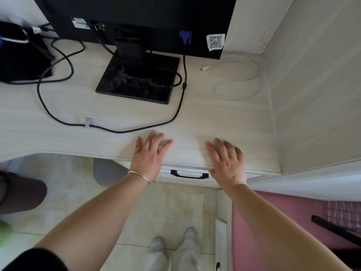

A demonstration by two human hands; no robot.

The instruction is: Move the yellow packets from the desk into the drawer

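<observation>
My left hand point(150, 153) and right hand point(227, 159) both lie flat on the front edge of the bench point(195, 118), fingers straight and spread, grasping nothing. I see no yellow packets anywhere on the bench. The drawer point(181, 181) just below my palms looks pushed in, or very nearly, so I cannot see its inside. My guess is that the packets are in there, but I cannot confirm it.

To finish this step well, I should check that the drawer front sits flush under the bench edge. If it stands proud, I should press on its face beside the handle point(189, 174), not on the bench top. When I lift my palms, they should come straight up, clear of the black cable point(125, 131) just beyond my left fingertips.
</observation>
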